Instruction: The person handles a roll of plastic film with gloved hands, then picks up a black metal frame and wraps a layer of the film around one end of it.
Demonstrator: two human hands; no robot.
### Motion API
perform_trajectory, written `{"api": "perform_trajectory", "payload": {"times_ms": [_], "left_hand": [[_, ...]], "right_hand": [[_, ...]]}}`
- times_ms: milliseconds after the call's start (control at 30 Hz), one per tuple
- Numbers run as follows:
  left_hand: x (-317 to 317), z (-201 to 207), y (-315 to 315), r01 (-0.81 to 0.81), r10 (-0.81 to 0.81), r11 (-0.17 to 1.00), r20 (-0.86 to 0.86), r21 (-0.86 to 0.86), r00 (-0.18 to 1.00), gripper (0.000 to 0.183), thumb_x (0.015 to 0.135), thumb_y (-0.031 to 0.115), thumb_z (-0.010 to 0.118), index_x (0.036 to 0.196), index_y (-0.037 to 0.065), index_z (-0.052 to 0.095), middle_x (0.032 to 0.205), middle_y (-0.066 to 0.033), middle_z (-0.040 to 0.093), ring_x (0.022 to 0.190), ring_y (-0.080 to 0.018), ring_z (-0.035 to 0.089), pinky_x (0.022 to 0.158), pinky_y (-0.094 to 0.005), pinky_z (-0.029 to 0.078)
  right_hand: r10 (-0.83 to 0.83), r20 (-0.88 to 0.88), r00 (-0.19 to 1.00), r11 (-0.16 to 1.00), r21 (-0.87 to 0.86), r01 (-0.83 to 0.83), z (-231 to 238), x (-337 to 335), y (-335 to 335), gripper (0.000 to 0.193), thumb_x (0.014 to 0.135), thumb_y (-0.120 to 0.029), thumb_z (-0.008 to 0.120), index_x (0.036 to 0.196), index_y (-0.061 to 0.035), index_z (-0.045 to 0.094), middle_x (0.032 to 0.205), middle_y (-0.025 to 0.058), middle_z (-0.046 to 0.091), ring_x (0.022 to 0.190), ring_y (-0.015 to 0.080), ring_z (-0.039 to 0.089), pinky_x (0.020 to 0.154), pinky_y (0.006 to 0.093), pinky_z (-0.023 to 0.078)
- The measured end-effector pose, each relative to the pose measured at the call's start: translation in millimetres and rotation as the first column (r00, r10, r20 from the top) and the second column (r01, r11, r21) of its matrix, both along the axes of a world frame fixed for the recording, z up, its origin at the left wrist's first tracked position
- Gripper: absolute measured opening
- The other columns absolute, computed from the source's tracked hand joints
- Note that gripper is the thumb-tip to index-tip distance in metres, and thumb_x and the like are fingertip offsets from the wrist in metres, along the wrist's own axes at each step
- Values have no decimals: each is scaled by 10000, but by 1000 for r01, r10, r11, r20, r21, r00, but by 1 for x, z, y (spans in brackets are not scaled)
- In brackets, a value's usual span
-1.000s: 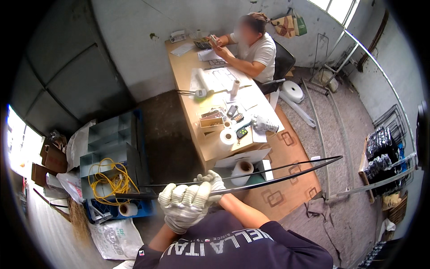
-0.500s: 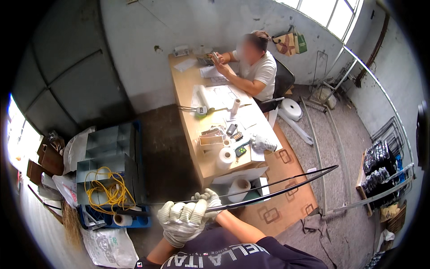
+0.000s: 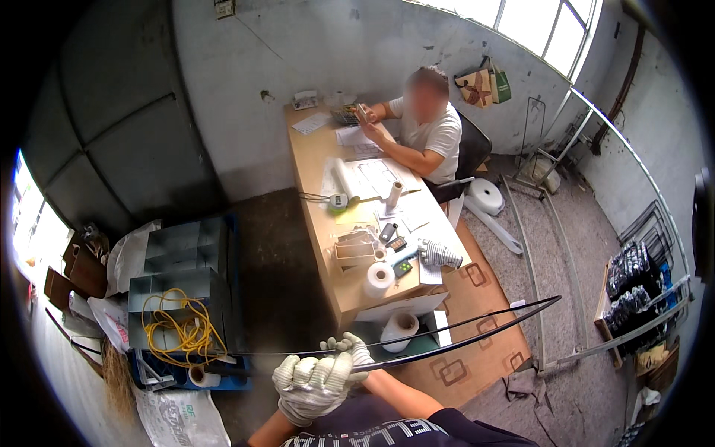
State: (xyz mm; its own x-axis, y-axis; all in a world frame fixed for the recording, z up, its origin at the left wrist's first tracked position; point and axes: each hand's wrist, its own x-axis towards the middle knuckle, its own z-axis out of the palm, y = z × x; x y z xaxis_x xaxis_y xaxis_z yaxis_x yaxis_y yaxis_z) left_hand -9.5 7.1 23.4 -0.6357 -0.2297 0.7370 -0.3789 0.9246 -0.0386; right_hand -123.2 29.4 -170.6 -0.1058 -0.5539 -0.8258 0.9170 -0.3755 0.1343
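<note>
A long, narrow black loop of bent rod or tubing point(image 3: 477, 335) stretches across in front of me, its pointed end out to the right. My left hand point(image 3: 313, 384), in a white knitted glove, is closed around it in a fist. Just beyond, my right hand point(image 3: 350, 350), gloved alike, is also closed on the loop, partly hidden behind the left. Leftward, the thin black strand runs past my hands toward the metal bins. I cannot make out the loop's left end.
A wooden desk point(image 3: 316, 223) ahead bears rolls, papers and a tape measure. A person point(image 3: 436, 138) sits behind it, holding a small object. At left are grey metal bins point(image 3: 182, 249) with a yellow cord point(image 3: 179, 328). Metal rails point(image 3: 529, 261) and bundled black parts point(image 3: 629, 276) lie right.
The view has tilted slightly, so the desk and my hands sit a little lower and farther right. Both hands keep their hold on the black loop.
</note>
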Motion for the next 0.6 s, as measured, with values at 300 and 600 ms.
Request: {"api": "perform_trajectory", "payload": {"times_ms": [300,600], "left_hand": [[3,1,1,-37,37,999,25,-6,999,279,745,506,600,796,232,593,632,92,504,652,-113,478,732,-350,366],[5,5,5,-26,26,1000,50,-3,998,286,754,490,607,809,210,603,675,64,525,676,-142,485,768,-360,365]], "right_hand": [[49,14,999,993,-106,-47,-18,-2,2,404,832,-196,499,478,-146,309,430,50,381,603,266,525,797,501,468],[24,16,1000,994,-109,-22,-7,-3,1,395,848,-171,495,488,-130,337,428,62,396,595,271,540,790,481,474]]}}
